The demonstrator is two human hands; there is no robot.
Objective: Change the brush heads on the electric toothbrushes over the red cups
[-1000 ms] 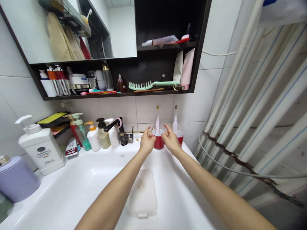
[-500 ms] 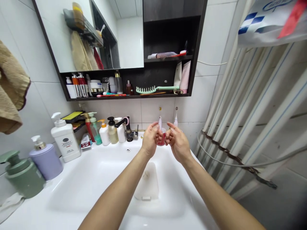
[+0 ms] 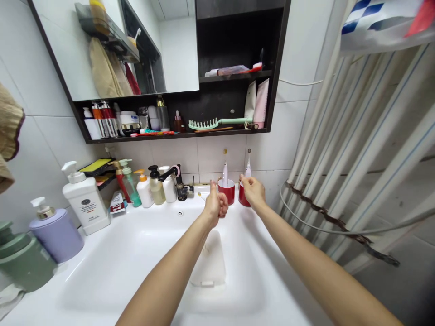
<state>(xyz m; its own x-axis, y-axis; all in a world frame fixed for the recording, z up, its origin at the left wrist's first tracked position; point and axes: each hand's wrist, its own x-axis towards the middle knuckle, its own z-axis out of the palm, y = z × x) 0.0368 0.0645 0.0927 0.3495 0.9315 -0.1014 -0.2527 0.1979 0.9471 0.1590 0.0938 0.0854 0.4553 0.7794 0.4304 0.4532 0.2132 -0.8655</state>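
My left hand [image 3: 216, 207] is above the sink basin, its thumb pointing up and its other fingers curled in loosely. Nothing shows in it. My right hand [image 3: 254, 190] is at the right-hand red cup [image 3: 243, 195], with thumb and fingers drawn together by the rim. What they grip, if anything, is hidden. Behind those fingers a pale electric toothbrush [image 3: 248, 167] rises from that cup. A second red cup [image 3: 227, 192], left of it, holds another pale electric toothbrush [image 3: 225, 171]. Both cups stand on the back ledge of the white sink [image 3: 142, 253].
A black faucet [image 3: 181, 188] and several pump bottles [image 3: 157, 186] line the back left. Larger dispensers, one white [image 3: 87, 203] and one lilac [image 3: 56, 235], stand farther left. Overhead is a mirror cabinet with a green hairbrush [image 3: 220, 122]. White pipes [image 3: 353, 149] run down the right.
My hands have moved apart. The right went rightward to the right-hand cup; the left lowered slightly, its fingers more curled. Both red cups now show more clearly. The view shifted slightly.
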